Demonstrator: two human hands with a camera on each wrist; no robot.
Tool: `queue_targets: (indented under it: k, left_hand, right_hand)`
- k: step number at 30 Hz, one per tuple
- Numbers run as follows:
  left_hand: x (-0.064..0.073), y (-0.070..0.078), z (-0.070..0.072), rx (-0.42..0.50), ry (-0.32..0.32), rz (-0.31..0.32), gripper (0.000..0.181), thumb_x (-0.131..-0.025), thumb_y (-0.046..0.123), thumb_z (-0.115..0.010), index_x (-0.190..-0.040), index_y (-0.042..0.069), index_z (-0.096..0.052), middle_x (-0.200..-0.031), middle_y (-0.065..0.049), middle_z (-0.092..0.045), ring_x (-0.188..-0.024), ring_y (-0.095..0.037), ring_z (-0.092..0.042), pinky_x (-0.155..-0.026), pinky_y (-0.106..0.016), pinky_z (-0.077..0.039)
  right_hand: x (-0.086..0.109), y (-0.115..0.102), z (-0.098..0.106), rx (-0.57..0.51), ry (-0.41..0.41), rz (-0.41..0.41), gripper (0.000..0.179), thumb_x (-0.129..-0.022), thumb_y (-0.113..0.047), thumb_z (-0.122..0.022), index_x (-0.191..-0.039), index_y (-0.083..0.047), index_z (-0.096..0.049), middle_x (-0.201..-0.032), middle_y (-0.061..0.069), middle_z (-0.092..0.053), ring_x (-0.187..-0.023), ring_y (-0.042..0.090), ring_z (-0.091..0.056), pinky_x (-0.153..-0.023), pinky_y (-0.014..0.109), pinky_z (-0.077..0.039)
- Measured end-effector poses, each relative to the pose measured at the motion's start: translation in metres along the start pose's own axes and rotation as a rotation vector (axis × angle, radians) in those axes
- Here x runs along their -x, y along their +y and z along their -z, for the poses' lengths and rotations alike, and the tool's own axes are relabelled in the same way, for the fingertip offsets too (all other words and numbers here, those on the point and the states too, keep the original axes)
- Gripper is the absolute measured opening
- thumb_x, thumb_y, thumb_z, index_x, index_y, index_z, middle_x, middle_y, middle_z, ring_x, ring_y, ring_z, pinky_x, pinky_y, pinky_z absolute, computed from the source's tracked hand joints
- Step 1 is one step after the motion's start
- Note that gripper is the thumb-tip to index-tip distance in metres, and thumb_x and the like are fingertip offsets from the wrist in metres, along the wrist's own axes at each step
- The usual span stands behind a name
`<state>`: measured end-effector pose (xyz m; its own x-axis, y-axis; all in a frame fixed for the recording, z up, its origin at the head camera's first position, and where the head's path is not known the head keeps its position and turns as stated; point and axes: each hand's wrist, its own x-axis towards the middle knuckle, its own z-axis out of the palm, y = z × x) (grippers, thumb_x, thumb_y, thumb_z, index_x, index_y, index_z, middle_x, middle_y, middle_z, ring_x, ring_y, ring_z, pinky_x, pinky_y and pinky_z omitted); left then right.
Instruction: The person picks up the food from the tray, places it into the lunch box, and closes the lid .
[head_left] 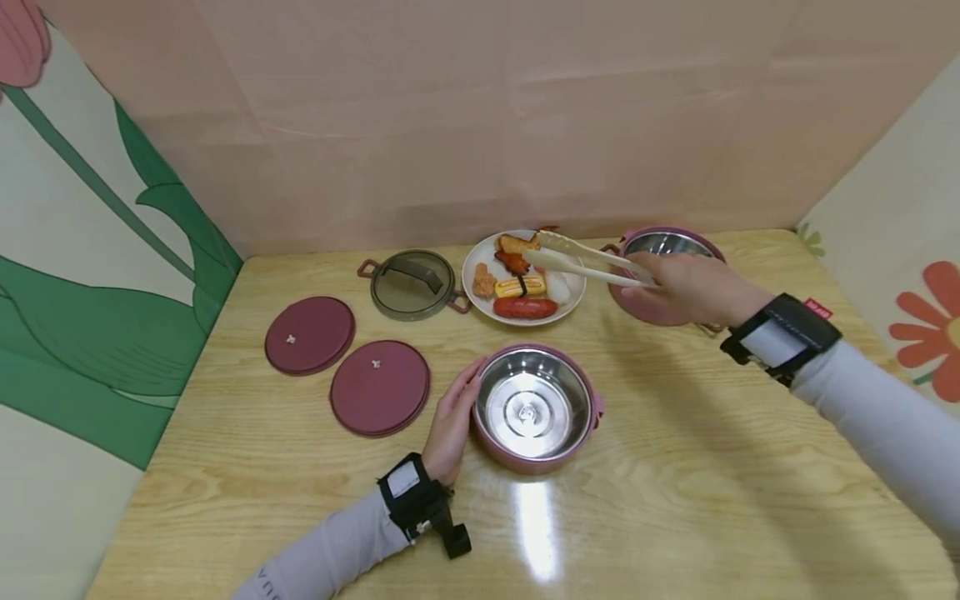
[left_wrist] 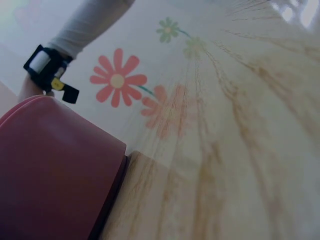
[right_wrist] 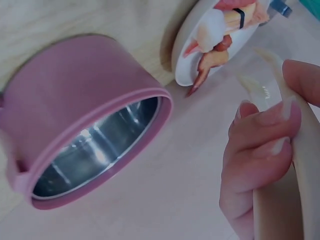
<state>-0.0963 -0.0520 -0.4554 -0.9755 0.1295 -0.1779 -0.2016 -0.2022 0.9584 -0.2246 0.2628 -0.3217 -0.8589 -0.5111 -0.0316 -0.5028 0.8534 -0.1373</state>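
Observation:
In the head view my right hand (head_left: 693,287) grips a pair of cream tongs (head_left: 592,271). Their parted tips reach over the right part of a white plate (head_left: 480,312) of food pieces. On that plate lie a red sausage (head_left: 525,308), a corn-like yellow piece with a dark band (head_left: 520,287) and several fried-looking pieces. The right wrist view shows the fingers (right_wrist: 260,170) wrapped round the tong arms. My left hand (head_left: 450,425) rests along the left side of a pink pot (head_left: 536,464) with a bare steel inside, its fingers stretched out against the wall near the rim.
A second pink steel-lined pot (head_left: 652,308) stands at the back right, partly behind my right hand. Left of the plate sits a small pan with a glass lid (head_left: 412,296). Two maroon round lids (head_left: 309,335) lie on the left of the wooden table (head_left: 285,492). Walls enclose the back and sides.

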Motion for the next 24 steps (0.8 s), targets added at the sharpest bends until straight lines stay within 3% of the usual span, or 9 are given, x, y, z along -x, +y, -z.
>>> queue_targets:
  k: [10,17,24]
  left_hand:
    - [0.0,0.001,0.0,0.011,-0.001,-0.012,0.046,-0.106,0.028,-0.04,-0.15,0.013,-0.04,-0.157,-0.004,-0.038,-0.149,-0.02,-0.023,-0.124,-0.043,-0.015]
    - [0.0,0.001,-0.001,0.018,0.004,-0.02,0.046,-0.106,0.027,-0.04,-0.15,0.011,-0.04,-0.156,-0.005,-0.038,-0.149,-0.021,-0.024,-0.124,-0.042,-0.016]
    - [-0.001,0.0,0.0,0.02,-0.001,-0.01,0.048,-0.106,0.028,-0.04,-0.15,0.01,-0.039,-0.157,-0.004,-0.037,-0.149,-0.021,-0.023,-0.124,-0.043,-0.016]
  right_hand:
    - [-0.027,-0.007,0.007,-0.018,-0.108,-0.036,0.05,-0.096,-0.028,-0.06,-0.136,0.001,-0.051,-0.095,0.013,-0.068,-0.074,0.021,-0.062,-0.065,0.042,-0.055]
    - [-0.037,-0.005,0.005,-0.018,-0.104,-0.001,0.033,-0.095,-0.025,-0.064,-0.119,-0.002,-0.061,-0.075,0.003,-0.058,-0.063,0.016,-0.053,-0.057,0.032,-0.047]
    - [-0.044,-0.003,0.002,-0.02,-0.156,-0.002,0.034,-0.096,-0.025,-0.063,-0.121,-0.003,-0.061,-0.078,0.002,-0.062,-0.066,0.015,-0.055,-0.061,0.032,-0.051]
